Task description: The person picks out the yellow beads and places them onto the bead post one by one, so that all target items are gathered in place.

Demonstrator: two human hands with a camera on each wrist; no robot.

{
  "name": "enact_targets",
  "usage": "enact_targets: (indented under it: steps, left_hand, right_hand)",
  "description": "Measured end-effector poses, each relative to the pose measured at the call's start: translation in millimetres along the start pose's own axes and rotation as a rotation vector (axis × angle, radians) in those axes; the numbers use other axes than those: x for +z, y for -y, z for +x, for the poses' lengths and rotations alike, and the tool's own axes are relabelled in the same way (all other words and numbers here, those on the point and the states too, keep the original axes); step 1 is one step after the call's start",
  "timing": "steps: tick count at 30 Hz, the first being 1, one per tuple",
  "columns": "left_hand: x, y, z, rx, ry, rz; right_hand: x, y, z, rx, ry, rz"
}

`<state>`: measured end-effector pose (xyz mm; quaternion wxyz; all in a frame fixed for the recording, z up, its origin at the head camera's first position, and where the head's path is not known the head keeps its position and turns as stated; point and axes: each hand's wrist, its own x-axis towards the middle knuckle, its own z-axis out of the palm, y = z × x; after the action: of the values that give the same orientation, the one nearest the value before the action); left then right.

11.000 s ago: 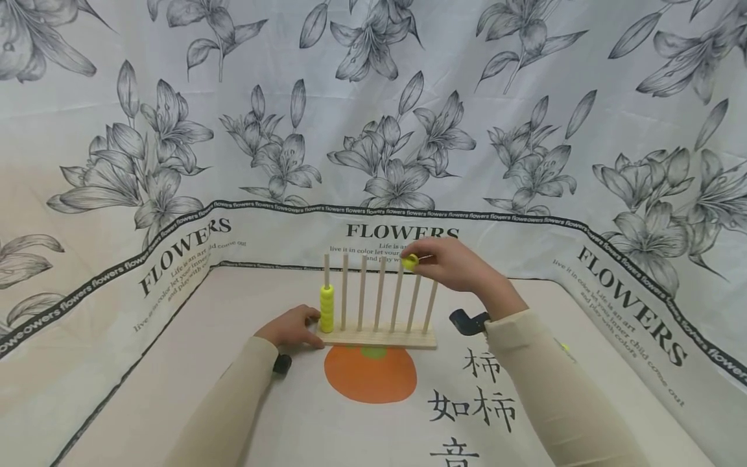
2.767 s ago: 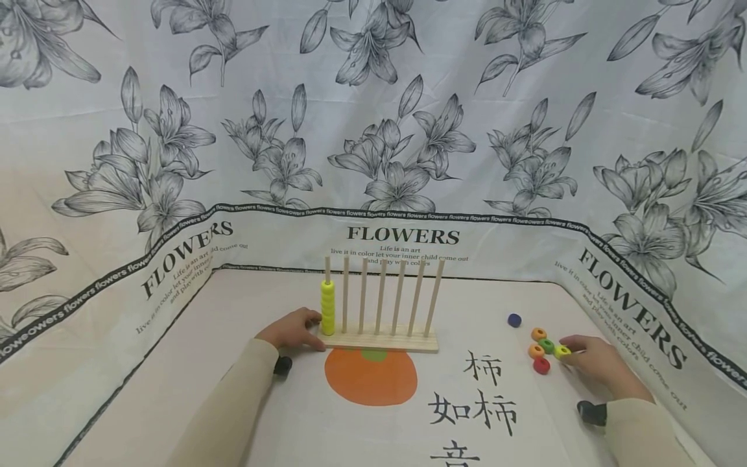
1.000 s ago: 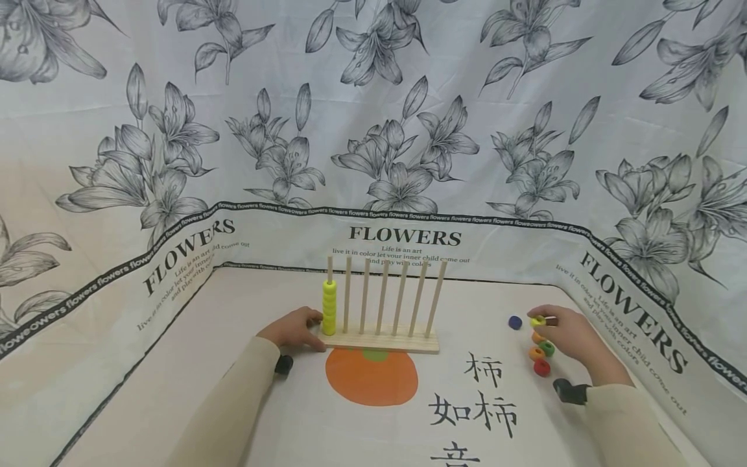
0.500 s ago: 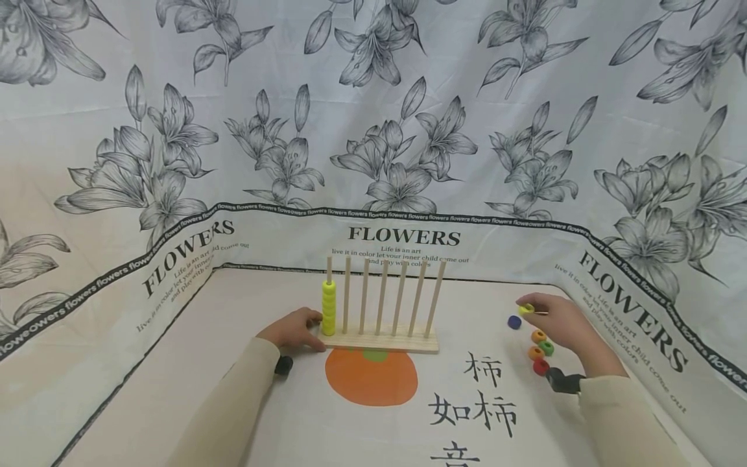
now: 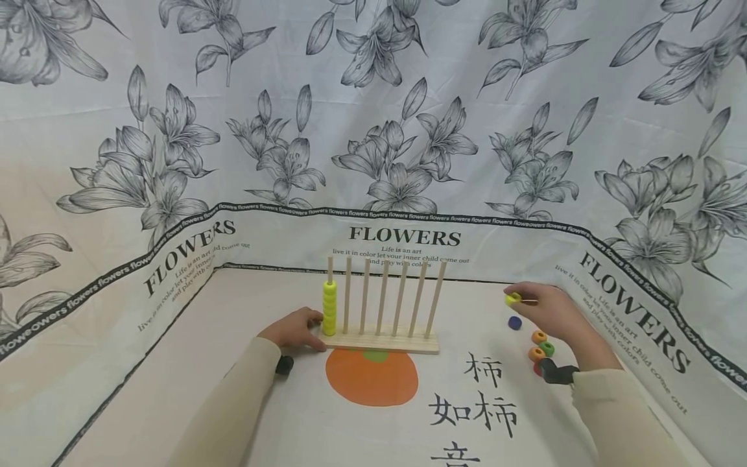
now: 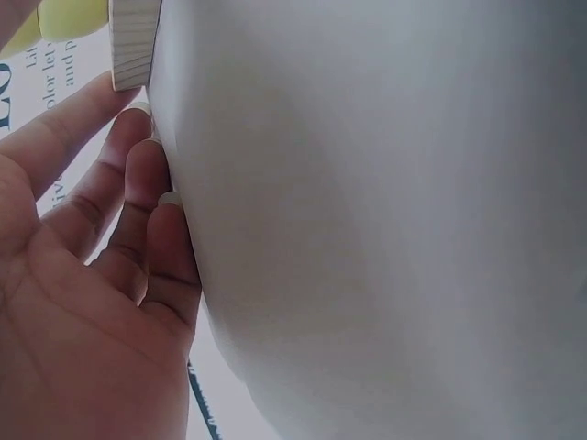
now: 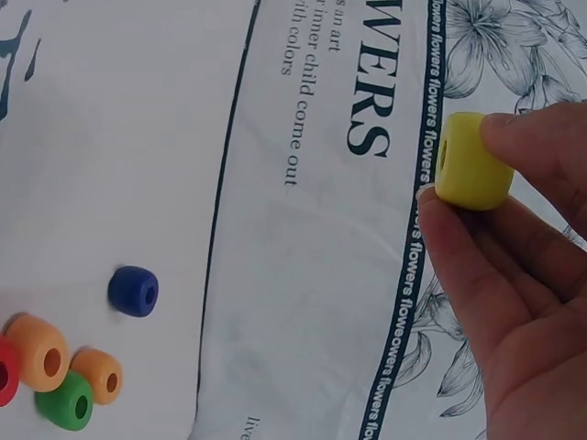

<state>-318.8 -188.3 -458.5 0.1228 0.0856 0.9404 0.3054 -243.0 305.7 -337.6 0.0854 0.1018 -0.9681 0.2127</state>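
Observation:
A wooden peg stand (image 5: 382, 342) with a row of upright pegs stands on the table. Its leftmost peg carries a stack of yellow beads (image 5: 329, 308); the other pegs are bare. My left hand (image 5: 292, 329) grips the left end of the base, thumb at the front, and the left wrist view shows the index fingertip against the base end (image 6: 134, 46). Off to the right, my right hand (image 5: 551, 312) pinches one yellow bead (image 7: 474, 163) between thumb and fingers, raised above the table, the bead's hole facing sideways in the right wrist view.
Below the right hand lie loose beads: a blue bead (image 7: 134, 291), two orange beads (image 7: 38, 352), a green bead (image 7: 66, 401) and a red bead (image 7: 5, 370), partly hidden in the head view. A flower-printed cloth (image 5: 403, 162) rises behind and around the table.
Since 2.8 s ago, the right hand has picked the yellow bead from the loose group and carried it up and leftward, past the blue bead. The left hand has stayed on the base.

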Motion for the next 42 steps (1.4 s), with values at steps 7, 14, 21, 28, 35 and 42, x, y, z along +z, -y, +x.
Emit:
enact_targets:
  steps: [7, 14, 21, 28, 35, 42]
  left_hand:
    - [-0.1, -0.2, -0.8, -0.004, 0.000, 0.001]
    - [-0.9, -0.8, -0.9, 0.006, 0.003, 0.011]
    - [-0.5, 0.8, 0.1, 0.002, 0.001, 0.000]
    - [0.7, 2.5, 1.6, 0.020, -0.009, 0.004]
    - [1.4, 3.2, 2.0, 0.020, -0.013, 0.003]
    - [1.9, 2.3, 1.5, 0.017, -0.017, 0.011]
  right_hand:
    - [-6, 18, 2.9, -0.012, -0.002, 0.013]
    - [-10, 31, 7.3, -0.066, -0.026, 0.035]
    - [-14, 47, 12.1, -0.110, -0.033, 0.046]
    - [-19, 62, 18.3, -0.153, -0.049, 0.056]
    - [-24, 84, 26.1, -0.208, -0.056, 0.071]
    - [-22, 100, 34.7, -0.246, -0.054, 0.069]
